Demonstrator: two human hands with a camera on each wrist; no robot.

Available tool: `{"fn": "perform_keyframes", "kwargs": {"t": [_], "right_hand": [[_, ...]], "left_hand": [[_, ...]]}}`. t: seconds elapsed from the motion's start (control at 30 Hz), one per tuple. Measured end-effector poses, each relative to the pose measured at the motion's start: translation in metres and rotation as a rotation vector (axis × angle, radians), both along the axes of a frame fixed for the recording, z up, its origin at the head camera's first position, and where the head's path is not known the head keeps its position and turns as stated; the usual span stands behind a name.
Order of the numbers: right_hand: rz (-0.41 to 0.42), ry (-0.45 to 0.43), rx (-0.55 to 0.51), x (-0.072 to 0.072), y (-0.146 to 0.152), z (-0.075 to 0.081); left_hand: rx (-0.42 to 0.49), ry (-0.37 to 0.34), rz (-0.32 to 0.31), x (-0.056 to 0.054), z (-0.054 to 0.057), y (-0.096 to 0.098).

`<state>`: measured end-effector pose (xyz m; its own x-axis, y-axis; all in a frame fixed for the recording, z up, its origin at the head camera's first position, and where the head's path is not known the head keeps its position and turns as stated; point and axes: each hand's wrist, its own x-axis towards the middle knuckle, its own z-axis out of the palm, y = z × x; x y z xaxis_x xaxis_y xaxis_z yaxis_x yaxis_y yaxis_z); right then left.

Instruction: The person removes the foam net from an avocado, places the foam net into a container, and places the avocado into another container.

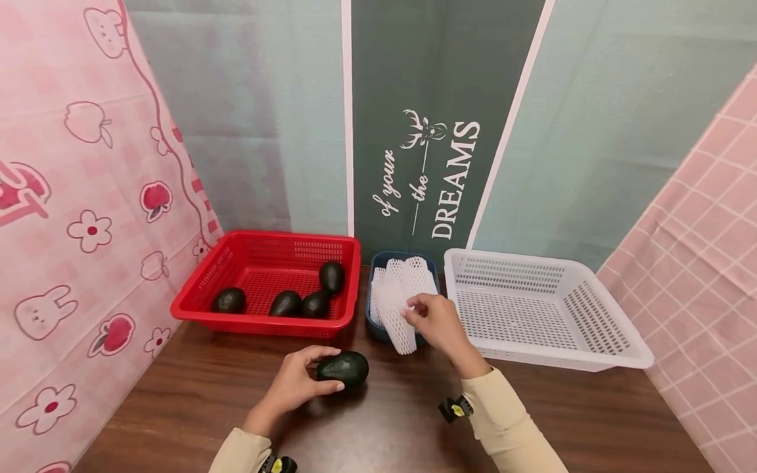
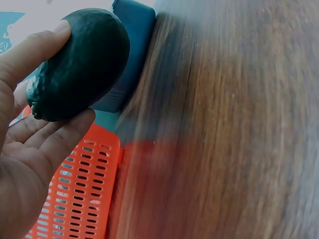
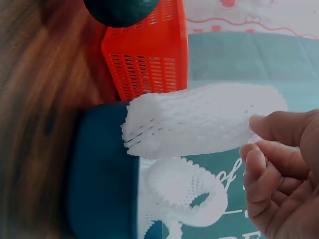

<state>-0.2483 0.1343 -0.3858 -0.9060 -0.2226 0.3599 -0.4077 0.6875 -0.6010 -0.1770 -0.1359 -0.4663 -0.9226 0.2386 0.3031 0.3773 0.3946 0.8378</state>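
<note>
My left hand [image 1: 299, 381] grips a dark green avocado [image 1: 349, 369] between thumb and fingers, in front of the red basket. In the left wrist view the avocado [image 2: 92, 59] shows its stem end toward the palm. Over the blue bin [image 1: 378, 334], my right hand [image 1: 434, 322] pinches a white foam net sleeve [image 1: 395, 315] by its edge. The right wrist view shows this sleeve [image 3: 199, 119] stretched out from the thumb and fingertips [image 3: 259, 124], above more foam net sleeves [image 3: 182, 189] in the bin.
A red basket [image 1: 266, 323] holding several avocados [image 1: 229, 300] stands at the left. To the right is a white perforated basket [image 1: 550, 355]. The wooden table [image 1: 378, 427] meets a printed cloth backdrop [image 1: 284, 131] behind the containers.
</note>
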Motion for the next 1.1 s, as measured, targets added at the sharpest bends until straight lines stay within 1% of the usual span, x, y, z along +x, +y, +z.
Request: {"fn": "perform_keyframes", "kwargs": {"t": [0.1,0.2,0.23,0.43,0.47,0.57,0.7,0.8,0.97,1.1], "right_hand": [[-0.013,0.007,-0.008,-0.01,-0.006,0.004],[-0.036,-0.005,-0.019,-0.019,-0.01,0.008],[-0.044,-0.013,-0.021,-0.022,-0.012,0.01],[-0.095,-0.078,-0.007,-0.039,-0.021,0.016],[-0.106,-0.092,-0.003,-0.042,-0.023,0.017],[-0.136,-0.138,0.004,-0.048,-0.026,0.019],[-0.165,-0.198,0.012,-0.054,-0.028,0.021],[-0.177,-0.224,0.032,-0.059,-0.027,0.021],[-0.199,-0.242,0.072,-0.067,-0.025,0.015],[-0.218,-0.25,0.097,-0.072,-0.025,0.009]], "left_hand": [[-0.01,0.008,0.01,0.006,0.015,-0.001],[-0.017,0.027,0.011,0.01,0.025,-0.003],[-0.022,0.026,0.015,0.01,0.025,-0.005],[-0.041,-0.014,0.051,0.0,0.002,-0.019],[-0.046,-0.018,0.055,-0.001,0.001,-0.021],[-0.045,-0.02,0.065,-0.001,0.001,-0.024],[-0.05,-0.021,0.085,0.001,0.006,-0.025],[-0.06,-0.026,0.096,0.002,0.007,-0.028],[-0.049,-0.03,0.097,0.0,0.001,-0.035],[-0.034,-0.031,0.092,-0.001,-0.003,-0.036]]}}
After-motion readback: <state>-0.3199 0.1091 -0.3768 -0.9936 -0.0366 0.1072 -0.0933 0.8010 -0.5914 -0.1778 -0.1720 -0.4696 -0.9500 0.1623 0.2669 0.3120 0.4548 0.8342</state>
